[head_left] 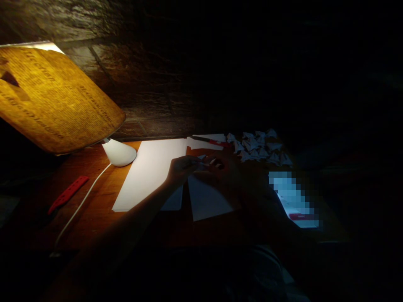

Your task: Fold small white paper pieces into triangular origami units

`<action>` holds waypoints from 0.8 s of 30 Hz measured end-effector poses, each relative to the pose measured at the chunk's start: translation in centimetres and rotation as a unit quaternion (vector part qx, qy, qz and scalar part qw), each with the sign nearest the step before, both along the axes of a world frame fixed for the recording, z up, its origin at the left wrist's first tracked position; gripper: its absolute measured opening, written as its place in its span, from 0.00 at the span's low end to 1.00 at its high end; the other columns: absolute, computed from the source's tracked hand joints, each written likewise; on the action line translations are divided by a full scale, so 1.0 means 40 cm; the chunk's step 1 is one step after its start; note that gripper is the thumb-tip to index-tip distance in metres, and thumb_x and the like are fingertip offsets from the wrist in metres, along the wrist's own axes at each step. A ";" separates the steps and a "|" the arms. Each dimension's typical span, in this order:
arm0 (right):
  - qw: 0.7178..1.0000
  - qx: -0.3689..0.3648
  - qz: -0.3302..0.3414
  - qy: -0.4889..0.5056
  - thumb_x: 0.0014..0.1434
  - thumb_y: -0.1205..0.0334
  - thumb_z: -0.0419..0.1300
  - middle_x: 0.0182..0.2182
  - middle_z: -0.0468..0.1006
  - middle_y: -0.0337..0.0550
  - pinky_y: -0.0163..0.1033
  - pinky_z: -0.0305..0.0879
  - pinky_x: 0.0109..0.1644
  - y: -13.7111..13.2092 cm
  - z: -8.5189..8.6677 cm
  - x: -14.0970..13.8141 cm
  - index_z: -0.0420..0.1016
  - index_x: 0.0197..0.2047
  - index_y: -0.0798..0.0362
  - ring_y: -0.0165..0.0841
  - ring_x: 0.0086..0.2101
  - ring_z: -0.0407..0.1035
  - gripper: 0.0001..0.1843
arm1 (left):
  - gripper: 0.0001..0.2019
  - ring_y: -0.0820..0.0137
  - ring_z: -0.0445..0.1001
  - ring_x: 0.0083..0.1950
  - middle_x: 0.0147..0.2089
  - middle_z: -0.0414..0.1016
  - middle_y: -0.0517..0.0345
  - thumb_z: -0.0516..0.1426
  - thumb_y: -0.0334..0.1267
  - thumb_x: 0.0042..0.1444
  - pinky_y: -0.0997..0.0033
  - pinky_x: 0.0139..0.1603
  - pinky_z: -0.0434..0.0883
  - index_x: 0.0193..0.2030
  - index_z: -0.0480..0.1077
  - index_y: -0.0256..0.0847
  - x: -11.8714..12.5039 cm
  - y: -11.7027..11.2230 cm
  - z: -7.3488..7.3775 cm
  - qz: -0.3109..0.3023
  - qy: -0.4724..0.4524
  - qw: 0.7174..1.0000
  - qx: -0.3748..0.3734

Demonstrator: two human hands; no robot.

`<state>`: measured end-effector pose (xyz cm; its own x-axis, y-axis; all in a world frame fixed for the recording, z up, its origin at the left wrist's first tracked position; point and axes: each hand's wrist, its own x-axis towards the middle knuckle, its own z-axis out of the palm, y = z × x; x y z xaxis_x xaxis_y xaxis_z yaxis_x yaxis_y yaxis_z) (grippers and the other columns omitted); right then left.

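To the left of my fingers (190,161) I have a lamp (64,102) with a tilted amber, print-covered shade and a rounded white base (120,153); its thin white cord (80,204) runs toward me. Farther left lies a narrow red bar (68,194). Right of my fingers, nearer me, glows a bluish rectangular screen (291,195). Beyond them stands a rough brown block wall (147,79); below, a brown wooden tabletop (100,193).

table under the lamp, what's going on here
A person holds a small piece of white paper in the fingers of the left hand and right hand, over the wooden table. It is too dark to tell its exact shape. A stack of white sheets lies partly under the left forearm, with a loose sheet beside it. Beyond the right hand sits a cluster of small folded papers, and a lit screen lies nearer the person.
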<state>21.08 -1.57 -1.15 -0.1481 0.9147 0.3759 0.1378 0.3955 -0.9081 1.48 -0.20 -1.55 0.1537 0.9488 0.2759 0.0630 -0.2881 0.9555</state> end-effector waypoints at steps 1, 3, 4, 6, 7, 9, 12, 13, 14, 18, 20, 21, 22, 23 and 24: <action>1.000 -0.001 -0.006 0.002 0.58 0.60 0.68 0.39 0.84 0.41 0.39 0.70 0.37 0.000 0.003 0.000 0.81 0.39 0.48 0.33 0.34 0.75 0.05 | 0.10 0.65 0.85 0.38 0.38 0.87 0.50 0.68 0.38 0.52 0.68 0.41 0.81 0.40 0.84 0.38 0.000 -0.002 0.000 0.004 0.006 1.000 0.003; 1.000 0.008 -0.013 0.005 0.59 0.61 0.68 0.38 0.84 0.41 0.40 0.70 0.39 0.001 0.011 0.002 0.81 0.38 0.48 0.34 0.36 0.76 0.03 | 0.09 0.65 0.86 0.41 0.41 0.87 0.50 0.67 0.37 0.54 0.68 0.45 0.81 0.41 0.84 0.39 0.002 -0.008 0.004 0.014 0.020 1.000 0.013; 1.000 0.018 -0.013 0.007 0.59 0.62 0.67 0.38 0.84 0.41 0.41 0.71 0.40 0.002 0.014 0.003 0.81 0.37 0.48 0.35 0.38 0.76 0.02 | 0.09 0.65 0.86 0.41 0.41 0.87 0.51 0.66 0.37 0.54 0.68 0.45 0.81 0.41 0.84 0.39 0.003 -0.011 0.006 0.018 0.028 0.999 0.017; 0.999 0.034 -0.010 0.015 0.59 0.65 0.67 0.38 0.84 0.41 0.41 0.72 0.43 0.005 0.020 0.006 0.80 0.33 0.48 0.36 0.41 0.77 0.03 | 0.09 0.65 0.86 0.40 0.40 0.87 0.51 0.66 0.37 0.54 0.67 0.44 0.81 0.42 0.84 0.40 0.005 -0.016 0.010 0.022 0.042 0.999 0.021; 0.999 0.036 -0.008 0.020 0.59 0.65 0.67 0.38 0.84 0.40 0.41 0.72 0.43 0.007 0.022 0.006 0.80 0.32 0.48 0.36 0.42 0.77 0.04 | 0.09 0.65 0.86 0.40 0.40 0.87 0.51 0.66 0.37 0.55 0.67 0.43 0.81 0.41 0.84 0.40 0.006 -0.018 0.011 0.024 0.046 0.998 0.020; 0.999 0.030 -0.007 0.027 0.58 0.66 0.68 0.39 0.84 0.40 0.40 0.72 0.42 0.009 0.023 0.006 0.80 0.31 0.47 0.36 0.43 0.77 0.05 | 0.08 0.65 0.85 0.39 0.39 0.87 0.51 0.65 0.37 0.55 0.66 0.42 0.81 0.41 0.84 0.40 0.009 -0.020 0.012 0.025 0.051 0.998 0.020; 0.999 0.026 -0.011 0.028 0.57 0.68 0.68 0.38 0.84 0.39 0.40 0.73 0.43 0.009 0.019 0.001 0.81 0.30 0.47 0.36 0.42 0.78 0.07 | 0.07 0.67 0.85 0.37 0.38 0.87 0.52 0.64 0.35 0.54 0.68 0.41 0.80 0.39 0.83 0.40 0.010 -0.021 0.012 0.030 0.054 0.998 0.027; 0.999 0.027 -0.014 0.027 0.57 0.68 0.68 0.39 0.85 0.39 0.40 0.73 0.43 0.008 0.016 0.000 0.81 0.30 0.47 0.36 0.42 0.78 0.06 | 0.06 0.67 0.84 0.37 0.37 0.87 0.52 0.64 0.35 0.54 0.68 0.41 0.80 0.38 0.83 0.40 0.009 -0.021 0.012 0.031 0.053 0.998 0.028; 0.999 0.030 -0.016 0.025 0.57 0.68 0.68 0.39 0.85 0.40 0.40 0.73 0.42 0.007 0.014 -0.002 0.82 0.31 0.47 0.36 0.43 0.78 0.06 | 0.06 0.68 0.84 0.37 0.37 0.87 0.52 0.64 0.34 0.54 0.69 0.40 0.79 0.38 0.82 0.40 0.009 -0.021 0.012 0.032 0.049 0.998 0.030; 0.998 0.054 -0.019 0.008 0.57 0.67 0.68 0.40 0.85 0.41 0.38 0.72 0.38 0.008 0.005 -0.004 0.82 0.30 0.47 0.36 0.43 0.78 0.06 | 0.06 0.68 0.83 0.35 0.35 0.86 0.53 0.65 0.36 0.54 0.70 0.38 0.79 0.38 0.81 0.39 0.010 -0.023 0.015 0.037 0.036 0.998 0.037; 0.997 0.068 -0.024 0.001 0.57 0.67 0.68 0.39 0.84 0.41 0.39 0.73 0.39 0.009 0.004 -0.003 0.82 0.30 0.47 0.36 0.42 0.78 0.06 | 0.05 0.68 0.83 0.35 0.35 0.85 0.53 0.65 0.37 0.54 0.69 0.39 0.79 0.37 0.81 0.39 0.012 -0.024 0.016 0.035 0.032 0.998 0.036; 0.997 0.072 -0.026 -0.003 0.57 0.67 0.68 0.39 0.84 0.41 0.39 0.73 0.40 0.010 0.004 -0.002 0.82 0.30 0.47 0.36 0.42 0.78 0.06 | 0.05 0.67 0.84 0.36 0.35 0.85 0.53 0.65 0.37 0.55 0.68 0.40 0.80 0.36 0.80 0.39 0.014 -0.024 0.017 0.033 0.031 0.998 0.035; 0.997 0.074 -0.024 -0.008 0.58 0.67 0.68 0.39 0.84 0.41 0.40 0.74 0.40 0.009 0.005 -0.001 0.82 0.30 0.47 0.36 0.42 0.77 0.06 | 0.04 0.66 0.84 0.36 0.35 0.85 0.53 0.65 0.37 0.55 0.67 0.40 0.80 0.36 0.80 0.39 0.016 -0.024 0.018 0.031 0.031 0.998 0.035; 0.997 0.073 -0.022 -0.013 0.58 0.67 0.67 0.39 0.84 0.42 0.40 0.74 0.41 0.008 0.006 -0.001 0.82 0.31 0.47 0.36 0.41 0.77 0.06 | 0.04 0.66 0.84 0.37 0.35 0.85 0.53 0.65 0.37 0.56 0.66 0.41 0.81 0.36 0.79 0.39 0.018 -0.024 0.019 0.029 0.029 0.998 0.037; 0.997 0.072 -0.020 -0.017 0.59 0.67 0.67 0.40 0.84 0.42 0.41 0.74 0.41 0.007 0.008 -0.001 0.82 0.31 0.47 0.36 0.41 0.77 0.06 | 0.05 0.65 0.84 0.37 0.36 0.85 0.52 0.65 0.37 0.55 0.65 0.41 0.81 0.38 0.79 0.39 0.021 -0.025 0.020 0.026 0.022 0.999 0.037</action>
